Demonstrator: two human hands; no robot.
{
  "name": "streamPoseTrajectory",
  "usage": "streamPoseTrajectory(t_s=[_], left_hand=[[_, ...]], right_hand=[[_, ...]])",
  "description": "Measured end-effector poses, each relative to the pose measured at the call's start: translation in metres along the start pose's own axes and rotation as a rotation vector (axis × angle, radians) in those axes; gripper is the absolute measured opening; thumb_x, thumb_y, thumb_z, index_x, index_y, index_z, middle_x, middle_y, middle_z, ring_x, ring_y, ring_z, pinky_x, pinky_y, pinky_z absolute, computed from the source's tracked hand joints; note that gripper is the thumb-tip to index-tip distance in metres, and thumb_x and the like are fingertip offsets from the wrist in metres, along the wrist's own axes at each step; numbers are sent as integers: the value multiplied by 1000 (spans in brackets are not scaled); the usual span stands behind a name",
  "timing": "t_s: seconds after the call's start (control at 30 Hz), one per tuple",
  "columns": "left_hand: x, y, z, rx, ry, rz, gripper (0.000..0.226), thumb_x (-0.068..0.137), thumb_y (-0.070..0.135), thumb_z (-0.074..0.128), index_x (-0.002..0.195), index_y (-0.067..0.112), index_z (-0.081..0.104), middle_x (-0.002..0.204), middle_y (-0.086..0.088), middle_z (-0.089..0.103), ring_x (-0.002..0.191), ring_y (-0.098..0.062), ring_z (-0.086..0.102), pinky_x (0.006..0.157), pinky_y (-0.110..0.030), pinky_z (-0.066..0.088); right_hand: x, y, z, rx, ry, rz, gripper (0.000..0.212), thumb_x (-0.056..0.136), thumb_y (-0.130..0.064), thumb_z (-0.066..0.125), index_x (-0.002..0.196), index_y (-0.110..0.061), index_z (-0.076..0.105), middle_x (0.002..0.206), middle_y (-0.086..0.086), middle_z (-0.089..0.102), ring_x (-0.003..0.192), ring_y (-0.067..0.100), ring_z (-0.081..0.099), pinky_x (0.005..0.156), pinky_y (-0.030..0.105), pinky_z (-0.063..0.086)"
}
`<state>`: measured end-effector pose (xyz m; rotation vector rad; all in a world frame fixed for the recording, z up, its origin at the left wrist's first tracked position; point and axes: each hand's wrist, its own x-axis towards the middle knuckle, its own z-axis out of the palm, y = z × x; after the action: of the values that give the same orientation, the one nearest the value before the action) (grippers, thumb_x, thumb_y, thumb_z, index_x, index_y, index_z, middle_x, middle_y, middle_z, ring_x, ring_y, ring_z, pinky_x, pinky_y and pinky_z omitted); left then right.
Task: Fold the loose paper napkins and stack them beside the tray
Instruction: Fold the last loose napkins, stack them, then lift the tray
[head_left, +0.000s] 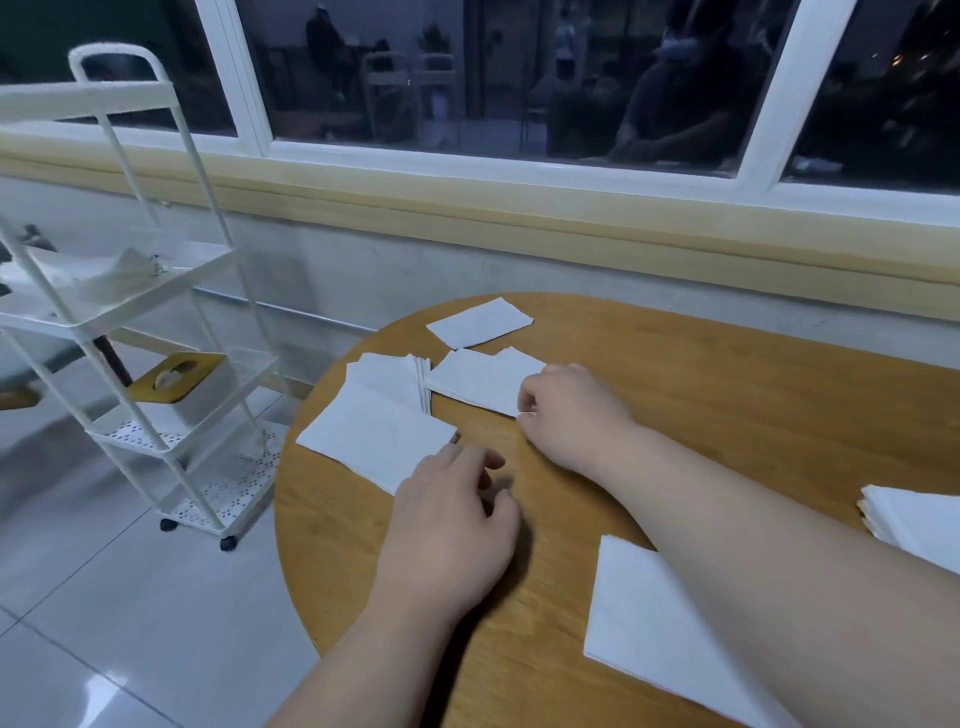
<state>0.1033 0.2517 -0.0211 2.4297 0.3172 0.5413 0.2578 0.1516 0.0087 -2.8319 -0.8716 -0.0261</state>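
Napkins (374, 431) on round wood table (727, 395), white cart (130, 309) nr window (519, 78)

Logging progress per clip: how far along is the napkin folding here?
Done: a small stack and a single folded napkin lie on the table. In hand: the right hand pinches a second folded napkin; the left hand rests nearby. Left: one open sheet beside the stack, another sheet nearest the camera.

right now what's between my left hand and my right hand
Only bare wooden table lies between the left hand and the right hand, which pinches a folded napkin; the head view shows it.
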Motion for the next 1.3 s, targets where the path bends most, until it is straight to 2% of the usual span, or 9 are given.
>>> streamPoseTrajectory(t_s=[0.3,0.47,0.7,0.8,0.93,1.0,1.1,1.17,1.3], left_hand=[[-1,0,-1,17,-20,-2,22,88,32,54,108,32,62,89,18,52,92,-3,48,87,-31,45],[-1,-1,0,17,-21,-2,24,88,31,54,110,31,62,89,21,49,92,-2,47,89,-29,44],[-7,1,-5,-99,18,-22,54,87,33,62,138,29,44,119,20,41,116,-1,42,101,-24,38],[-13,5,-9,-173,17,-6,69,85,38,68,145,30,35,128,23,37,125,0,39,100,-20,34],[-27,13,-17,-348,-128,24,86,75,57,73,146,45,27,140,30,38,130,4,42,101,-19,42],[-40,23,-19,-526,-242,14,86,68,60,75,140,59,28,138,30,49,124,1,54,95,-18,48],[-64,40,-16,-585,-359,30,75,73,50,78,134,65,37,120,20,67,110,-6,65,92,-27,53],[-76,51,-13,-608,-343,36,68,83,33,77,135,57,42,117,19,70,109,-6,66,93,-29,53],[-83,63,-11,-571,-330,10,73,91,18,72,146,47,34,112,20,72,103,-2,68,93,-28,53]], right_hand=[[-4,8,-2,239,65,129,21,89,-22,52,76,-29,68,89,-13,67,88,15,62,77,38,56],[-18,10,-15,457,158,216,22,90,-21,55,80,-27,74,83,-14,70,78,10,64,71,33,57],[-93,14,-55,666,282,165,11,87,-21,61,78,-26,66,76,-13,68,65,5,61,60,26,47],[-144,18,-71,798,278,144,15,86,-10,62,76,-21,66,78,-7,72,70,15,63,58,24,46],[-200,29,-84,842,205,146,16,86,-7,62,74,-17,66,79,2,72,69,25,62,56,26,47],[-219,36,-87,854,205,153,18,86,-3,62,72,-15,65,71,4,68,58,18,53,56,25,43],[-240,44,-86,873,201,204,18,85,-1,59,73,-12,63,60,0,56,57,11,47,58,26,39],[-251,49,-80,886,199,262,16,87,-6,58,74,-15,63,59,-2,56,58,13,49,61,32,41],[-265,49,-61,969,196,354,7,91,-29,65,96,-33,63,77,2,71,62,17,61,69,39,50]])
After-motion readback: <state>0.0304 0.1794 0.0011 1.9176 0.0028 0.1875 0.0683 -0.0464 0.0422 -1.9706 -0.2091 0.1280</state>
